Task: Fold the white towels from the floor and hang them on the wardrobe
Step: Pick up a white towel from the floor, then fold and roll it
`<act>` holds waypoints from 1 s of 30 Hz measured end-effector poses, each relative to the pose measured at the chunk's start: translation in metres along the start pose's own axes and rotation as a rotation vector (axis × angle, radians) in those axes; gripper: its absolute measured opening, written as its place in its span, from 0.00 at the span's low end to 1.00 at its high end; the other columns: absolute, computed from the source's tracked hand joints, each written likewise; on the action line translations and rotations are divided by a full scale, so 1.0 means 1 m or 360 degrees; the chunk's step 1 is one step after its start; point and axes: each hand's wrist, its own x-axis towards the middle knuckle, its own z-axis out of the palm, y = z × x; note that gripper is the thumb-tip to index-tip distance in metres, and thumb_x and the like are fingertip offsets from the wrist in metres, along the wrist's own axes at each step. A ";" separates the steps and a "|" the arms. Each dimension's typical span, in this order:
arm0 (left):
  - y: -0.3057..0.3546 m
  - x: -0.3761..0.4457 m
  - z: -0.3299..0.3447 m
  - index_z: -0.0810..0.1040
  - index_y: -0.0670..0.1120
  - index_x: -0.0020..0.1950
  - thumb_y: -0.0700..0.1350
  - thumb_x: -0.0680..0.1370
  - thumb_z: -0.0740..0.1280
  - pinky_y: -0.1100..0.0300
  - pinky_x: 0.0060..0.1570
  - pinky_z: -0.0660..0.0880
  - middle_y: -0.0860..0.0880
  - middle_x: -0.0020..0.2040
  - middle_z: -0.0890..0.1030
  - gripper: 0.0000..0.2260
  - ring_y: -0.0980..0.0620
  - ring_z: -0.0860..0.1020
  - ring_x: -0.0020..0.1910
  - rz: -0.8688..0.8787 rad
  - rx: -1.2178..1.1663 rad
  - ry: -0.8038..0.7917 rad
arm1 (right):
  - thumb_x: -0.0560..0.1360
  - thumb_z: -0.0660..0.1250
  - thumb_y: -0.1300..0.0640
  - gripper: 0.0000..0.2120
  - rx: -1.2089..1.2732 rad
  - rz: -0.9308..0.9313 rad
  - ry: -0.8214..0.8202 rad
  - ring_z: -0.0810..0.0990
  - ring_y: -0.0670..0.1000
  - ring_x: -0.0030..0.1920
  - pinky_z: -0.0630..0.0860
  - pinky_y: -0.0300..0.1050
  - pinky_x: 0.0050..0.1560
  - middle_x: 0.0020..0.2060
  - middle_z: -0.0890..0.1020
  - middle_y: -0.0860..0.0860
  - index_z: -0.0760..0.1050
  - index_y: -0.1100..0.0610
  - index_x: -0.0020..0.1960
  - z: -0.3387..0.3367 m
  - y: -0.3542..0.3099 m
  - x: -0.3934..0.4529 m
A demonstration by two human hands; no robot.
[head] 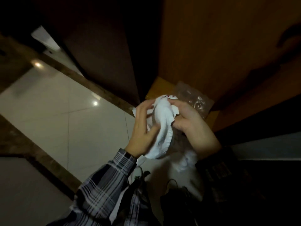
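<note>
Two hands on one white towel | left hand and right hand both grip it, bunched, just before the wardrobe | risk: loose grip drops it to the floor.

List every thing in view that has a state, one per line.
white towel: bunched, held up between both hands, not yet hung
left hand: gripping the towel
right hand: gripping the towel
wardrobe door: open
clear plastic bag: crumpled, lying inside the wardrobe
</note>
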 end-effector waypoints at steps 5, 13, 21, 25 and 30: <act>0.046 0.009 -0.032 0.59 0.52 0.73 0.59 0.67 0.73 0.55 0.67 0.69 0.53 0.71 0.67 0.39 0.56 0.68 0.70 -0.0079 -0.0263 0.0077 | 0.78 0.65 0.60 0.16 0.0080 -0.0091 0.0067 0.77 0.62 0.46 0.74 0.62 0.50 0.55 0.77 0.64 0.70 0.64 0.64 0.079 -0.020 -0.051; 0.078 0.047 -0.092 0.74 0.55 0.57 0.41 0.74 0.72 0.56 0.51 0.79 0.59 0.50 0.80 0.15 0.60 0.80 0.49 -0.0055 -0.0117 0.0395 | 0.79 0.63 0.58 0.16 -0.0125 -0.0577 -0.0332 0.79 0.56 0.52 0.77 0.49 0.49 0.55 0.79 0.61 0.71 0.62 0.65 0.130 -0.037 -0.095; 0.095 0.059 -0.124 0.69 0.42 0.61 0.35 0.74 0.70 0.68 0.35 0.77 0.54 0.47 0.79 0.18 0.64 0.81 0.38 -0.0227 -0.0617 0.0494 | 0.77 0.65 0.52 0.07 -0.1563 -0.1147 -0.0308 0.79 0.48 0.49 0.74 0.38 0.44 0.48 0.81 0.50 0.77 0.53 0.52 0.124 -0.006 -0.098; 0.097 0.063 -0.127 0.68 0.47 0.62 0.45 0.78 0.66 0.56 0.48 0.79 0.44 0.58 0.78 0.15 0.52 0.81 0.49 -0.0335 -0.0589 0.0402 | 0.77 0.66 0.59 0.03 -0.1607 -0.1310 -0.0288 0.82 0.48 0.44 0.77 0.37 0.40 0.43 0.83 0.50 0.78 0.54 0.48 0.128 0.006 -0.089; 0.100 0.052 -0.132 0.58 0.50 0.72 0.56 0.65 0.73 0.62 0.54 0.76 0.50 0.63 0.71 0.40 0.58 0.76 0.58 -0.0247 -0.0752 -0.0105 | 0.77 0.66 0.60 0.05 -0.1536 -0.1360 -0.0323 0.83 0.50 0.43 0.76 0.39 0.40 0.42 0.84 0.54 0.79 0.59 0.51 0.141 0.009 -0.087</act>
